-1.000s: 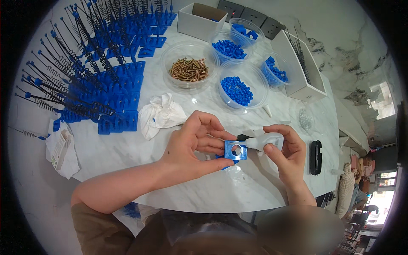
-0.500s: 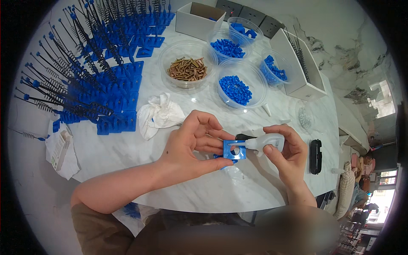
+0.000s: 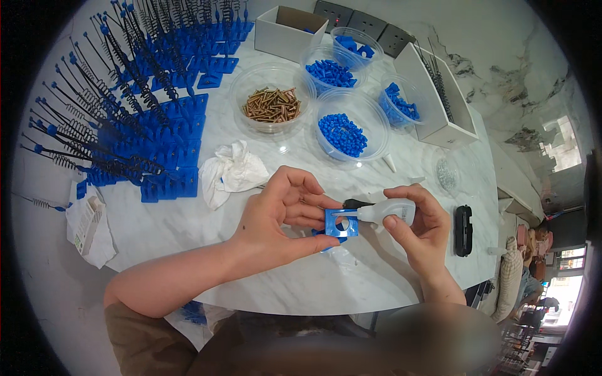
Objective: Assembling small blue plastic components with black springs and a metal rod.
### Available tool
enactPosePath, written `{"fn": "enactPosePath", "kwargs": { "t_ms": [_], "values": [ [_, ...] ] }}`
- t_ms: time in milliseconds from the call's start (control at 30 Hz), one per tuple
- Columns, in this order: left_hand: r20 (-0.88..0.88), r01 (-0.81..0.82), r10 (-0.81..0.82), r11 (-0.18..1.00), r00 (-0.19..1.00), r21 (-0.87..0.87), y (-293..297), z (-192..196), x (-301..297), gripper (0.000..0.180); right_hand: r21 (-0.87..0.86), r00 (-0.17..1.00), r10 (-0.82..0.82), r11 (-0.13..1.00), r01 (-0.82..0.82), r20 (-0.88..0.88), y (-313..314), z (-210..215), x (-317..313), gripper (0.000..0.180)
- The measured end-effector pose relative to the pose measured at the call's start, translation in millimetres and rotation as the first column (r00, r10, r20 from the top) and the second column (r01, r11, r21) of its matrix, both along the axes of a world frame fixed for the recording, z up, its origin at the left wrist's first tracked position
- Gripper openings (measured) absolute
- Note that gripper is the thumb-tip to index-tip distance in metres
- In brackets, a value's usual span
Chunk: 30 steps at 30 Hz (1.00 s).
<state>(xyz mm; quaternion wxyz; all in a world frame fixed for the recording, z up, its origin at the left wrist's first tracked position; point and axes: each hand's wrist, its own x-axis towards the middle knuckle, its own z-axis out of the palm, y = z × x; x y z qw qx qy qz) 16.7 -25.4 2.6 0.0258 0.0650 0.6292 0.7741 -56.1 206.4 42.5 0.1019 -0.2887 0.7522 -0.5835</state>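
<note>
We saw the left hand [image 3: 282, 216] pinching a square blue plastic plate [image 3: 341, 224] above the marble surface [image 3: 301, 282], near its front edge. The right hand [image 3: 421, 230] gripped a small white squeeze bottle [image 3: 385, 212], nozzle touching the plate. A crumpled white cloth [image 3: 233, 172] lay just beyond the left hand, with a tub of brass screws [image 3: 271, 104] farther back.

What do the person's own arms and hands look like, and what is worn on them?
Both hands, the left hand and the right hand, are bare: no gloves, rings or watch show. The forearms are bare too. A brown short sleeve covers the left upper arm.
</note>
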Motion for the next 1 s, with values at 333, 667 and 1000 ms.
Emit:
{"fn": "enactPosePath", "kwargs": {
  "t_ms": [333,667,1000],
  "values": [
    [0.0,0.003,-0.003,1.0,1.0,-0.018,-0.4,2.3,0.3,0.057,-0.005,1.0,0.007,1.0,-0.007,-0.024,-0.1,0.7,0.4,0.037],
    [-0.004,0.007,-0.008,1.0,1.0,-0.023,-0.1,1.5,-0.1,0.056,0.0,0.999,0.004,1.0,-0.004,-0.044,-0.1,0.3,0.5,0.037],
    [-0.009,0.0,0.0,0.999,1.0,-0.043,-0.1,2.0,0.2,0.056,-0.002,0.999,-0.007,1.0,0.007,-0.04,-0.5,-0.3,0.4,0.037]
  ]
}}
